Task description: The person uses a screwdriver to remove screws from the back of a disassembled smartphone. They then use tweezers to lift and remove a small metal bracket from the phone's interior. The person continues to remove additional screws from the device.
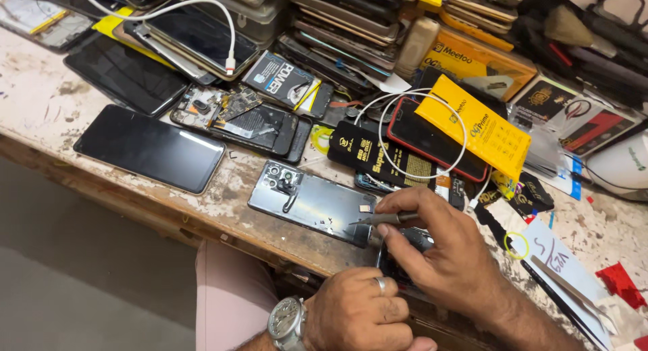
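I see a black phone [148,148] lying left with bare bench around it; the grey phone back [310,202] sits near the bench edge; my left hand [358,314] is fisted, holding nothing visible; my right hand [439,246] pinches a screwdriver [381,220] on it; clutter crowds behind

My grey screwdriver [385,219] lies near-level over the opened, face-down grey phone [307,201] at the bench edge.

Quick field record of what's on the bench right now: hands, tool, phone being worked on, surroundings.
right hand: holds a thin metal tool, tip on the phone
left hand: fisted at the bench edge, ring and wristwatch on
phone: grey, back up, on the worn bench
nearby: black phone lying flat to the left; white cable looped over yellow packet
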